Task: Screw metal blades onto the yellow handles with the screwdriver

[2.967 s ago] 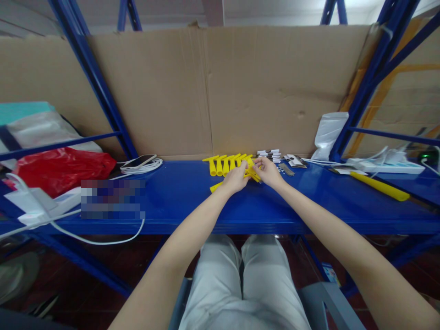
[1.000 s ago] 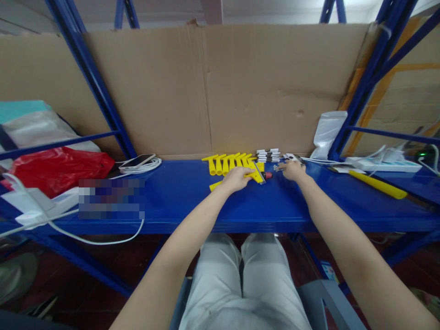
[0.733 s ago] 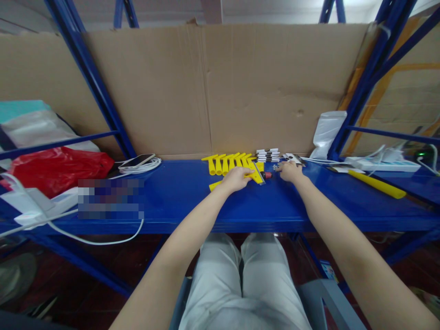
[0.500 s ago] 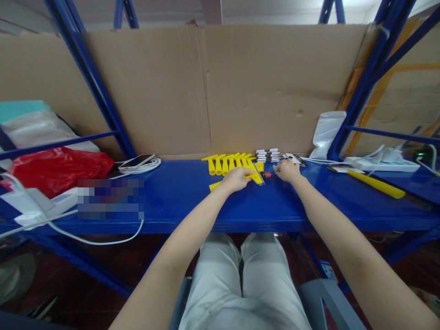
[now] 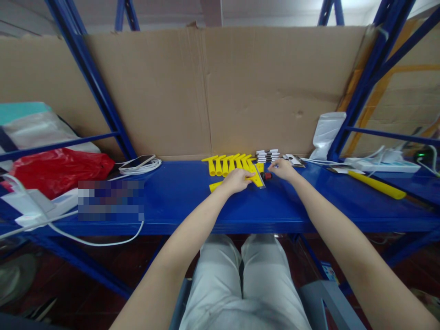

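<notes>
My left hand is closed round a yellow scraper, whose metal blade edge points right and whose handle end shows left of the wrist. My right hand is just right of the scraper, its fingertips pinched together; whatever they hold is too small to make out. Between the hands lies a screwdriver with a red and black handle, partly hidden by the scraper. Behind my left hand stands a row of several yellow scraper handles. A stack of blades with white wrappers lies behind the screwdriver.
More white-wrapped blades lie behind my right hand. A long yellow-handled scraper and a power strip are at the right. At the left are a phone, coiled white cable and a red bag. Cardboard walls the back.
My right hand has shifted slightly left toward the scraper, uncovering more of the wrapped blades behind it. My left hand and the scraper stay nearly in place.
</notes>
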Tool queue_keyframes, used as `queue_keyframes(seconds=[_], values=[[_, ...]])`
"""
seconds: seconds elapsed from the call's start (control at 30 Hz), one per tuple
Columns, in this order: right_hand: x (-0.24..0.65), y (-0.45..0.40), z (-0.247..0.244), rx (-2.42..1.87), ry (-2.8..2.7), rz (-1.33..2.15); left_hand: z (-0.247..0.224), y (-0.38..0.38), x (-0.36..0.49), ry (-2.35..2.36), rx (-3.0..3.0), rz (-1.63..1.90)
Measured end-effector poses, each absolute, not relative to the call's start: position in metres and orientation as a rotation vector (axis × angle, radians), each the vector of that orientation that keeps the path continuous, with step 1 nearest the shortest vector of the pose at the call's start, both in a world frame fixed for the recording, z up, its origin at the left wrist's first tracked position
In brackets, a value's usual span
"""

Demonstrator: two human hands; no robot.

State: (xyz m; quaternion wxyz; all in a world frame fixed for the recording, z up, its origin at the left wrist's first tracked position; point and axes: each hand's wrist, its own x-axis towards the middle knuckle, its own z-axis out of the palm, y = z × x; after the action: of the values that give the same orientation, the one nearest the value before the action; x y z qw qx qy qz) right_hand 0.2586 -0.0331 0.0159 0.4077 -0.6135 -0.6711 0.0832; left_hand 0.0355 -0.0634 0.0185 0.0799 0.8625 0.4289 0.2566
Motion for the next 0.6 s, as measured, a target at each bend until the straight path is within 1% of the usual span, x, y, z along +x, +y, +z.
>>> queue_keyframes(seconds=[0.07, 0.27, 0.4, 0.6], values=[[0.251, -0.036, 0.018, -1.418, -1.654, 0.319, 0.019, -0.065, 0.036, 1.297, 2.605, 0.734], [0.227, -0.050, 0.026, -1.251, -1.609, 0.561, 0.021, -0.068, 0.037, 1.204, 2.706, 0.717], [0.220, -0.054, 0.027, -1.214, -1.607, 0.580, 0.020, -0.069, 0.038, 1.178, 2.750, 0.709], [0.216, -0.057, 0.028, -1.216, -1.672, 0.521, 0.019, -0.068, 0.038, 1.171, 2.753, 0.703]])
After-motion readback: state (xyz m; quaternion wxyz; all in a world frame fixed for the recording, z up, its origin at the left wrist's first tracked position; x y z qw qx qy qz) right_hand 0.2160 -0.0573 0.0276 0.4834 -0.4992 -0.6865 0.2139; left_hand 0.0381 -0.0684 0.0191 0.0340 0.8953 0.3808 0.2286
